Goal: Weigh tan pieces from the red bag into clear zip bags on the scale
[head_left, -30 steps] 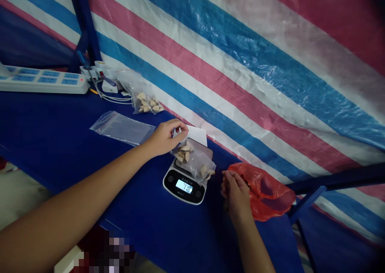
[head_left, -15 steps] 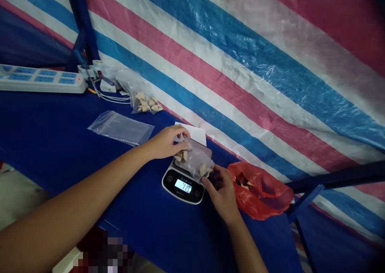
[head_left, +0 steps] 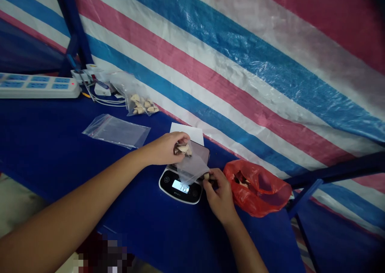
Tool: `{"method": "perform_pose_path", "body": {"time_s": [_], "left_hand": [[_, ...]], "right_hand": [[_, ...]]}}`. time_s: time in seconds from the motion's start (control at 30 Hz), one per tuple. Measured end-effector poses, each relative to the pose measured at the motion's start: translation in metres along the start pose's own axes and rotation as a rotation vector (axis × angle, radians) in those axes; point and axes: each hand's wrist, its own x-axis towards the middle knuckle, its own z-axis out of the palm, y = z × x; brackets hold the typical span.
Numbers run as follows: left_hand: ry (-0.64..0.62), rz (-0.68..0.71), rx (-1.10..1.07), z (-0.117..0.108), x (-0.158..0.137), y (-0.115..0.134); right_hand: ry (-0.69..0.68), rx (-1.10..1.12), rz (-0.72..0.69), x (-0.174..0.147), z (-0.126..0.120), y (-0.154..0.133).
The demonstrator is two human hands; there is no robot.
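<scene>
A clear plastic bag point(head_left: 194, 162) with pale, chunky pieces in it is stretched between my hands over the kitchen scale point(head_left: 163, 187). My left hand point(head_left: 167, 149) is closed round its far-left end, where several pieces point(head_left: 184, 149) bunch together. At the lower right, my right hand point(head_left: 220, 191) pinches the other end, and a small brownish piece point(head_left: 206, 176) shows at its fingertips. The middle of the bag hangs limp and partly covers the scale's plate and the top of its lit display point(head_left: 180, 187). The digits are too blurred to read surely.
A flat zip bag point(head_left: 120, 130) lies left of the scale. Behind it stands a bag of pale pieces point(head_left: 141, 104), beside cables and a power strip point(head_left: 39, 86). White paper point(head_left: 189, 132) lies behind the scale, a red plastic bag point(head_left: 258, 193) to the right. Striped sheeting point(head_left: 210, 64) walls the back.
The bag's middle has dropped lower over the scale's display. My left hand has curled more tightly round its end, and the pieces at the right end are now mostly hidden by my right fingers.
</scene>
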Motion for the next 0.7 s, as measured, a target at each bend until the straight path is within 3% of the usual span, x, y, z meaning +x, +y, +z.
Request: {"method": "perform_pose_path", "body": {"time_s": [0.17,0.37,0.5,0.7], "left_hand": [[0.038,-0.035,-0.020,-0.002,0.002,0.004],[0.187,0.183,-0.040,-0.005,0.009,0.018],[0.246,0.362,0.012,-0.005,0.020,0.040],[0.207,0.611,0.113,-0.002,0.040,0.072]], "right_hand": [[0.034,0.058,0.186,-0.001,-0.006,-0.005],[-0.092,0.391,0.442,0.000,-0.023,-0.007],[-0.358,0.461,0.449,-0.005,-0.034,-0.011],[-0.381,0.387,0.427,-0.007,-0.043,-0.010]]}}
